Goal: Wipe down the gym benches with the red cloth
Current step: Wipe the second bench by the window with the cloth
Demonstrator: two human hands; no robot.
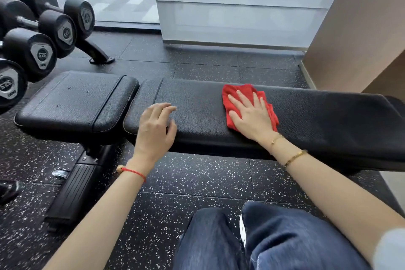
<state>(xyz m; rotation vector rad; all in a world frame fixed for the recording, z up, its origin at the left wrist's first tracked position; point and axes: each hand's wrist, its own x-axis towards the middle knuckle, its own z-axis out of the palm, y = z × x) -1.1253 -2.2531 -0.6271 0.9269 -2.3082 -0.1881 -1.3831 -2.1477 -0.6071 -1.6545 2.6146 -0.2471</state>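
Observation:
A black padded gym bench [317, 120] runs across the view, with a long back pad at right and a shorter seat pad [72, 101] at left. On the long pad lies a crumpled red cloth [236, 92]. My right hand [249, 114] presses flat on the cloth with straight, spread fingers. My left hand [156, 127] rests on the near edge of the long pad close to the gap between the pads, fingers loosely bent and holding nothing.
A rack of black dumbbells [41, 52] stands at the left, its foot [98, 55] on the speckled rubber floor. The bench's base [72, 190] reaches toward me at lower left. A white pillar [241, 6] and a tan wall [361, 28] stand behind. My knees in jeans [263, 241] are below.

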